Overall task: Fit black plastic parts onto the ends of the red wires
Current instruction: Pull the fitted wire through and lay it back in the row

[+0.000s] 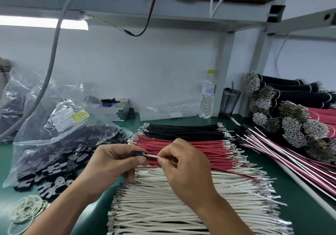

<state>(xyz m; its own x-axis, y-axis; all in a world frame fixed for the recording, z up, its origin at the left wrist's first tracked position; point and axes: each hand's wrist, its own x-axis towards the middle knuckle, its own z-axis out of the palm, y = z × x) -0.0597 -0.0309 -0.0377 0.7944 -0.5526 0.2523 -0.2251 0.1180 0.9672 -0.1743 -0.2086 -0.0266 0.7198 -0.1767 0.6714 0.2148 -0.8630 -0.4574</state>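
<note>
Broadly, the green surface (283, 216) fills the lower half of the frame and is laid out as stock for assembly: a fan of white wires (181, 203) at the bottom centre, a row of red wires (200, 149) just above it, and black wires (181, 128) above those, all with metal terminals facing outward, probably so an end can be picked quickly. At the left a clear bag (60, 125) spills black plastic parts (54, 169) toward the hands, within easy reach. Smaller still, at centre frame, the left hand (112, 163) has its grip closed on one black plastic part (139, 153), pinched between thumb and fingers with its opening turned to the right. The right hand (183, 167) pinches a pale, whitish-looking wire end (151, 156) close behind its terminal, likely for stiffness while pushing; the terminal sits at the part's mouth, and how deep it is seated cannot be told.
</note>
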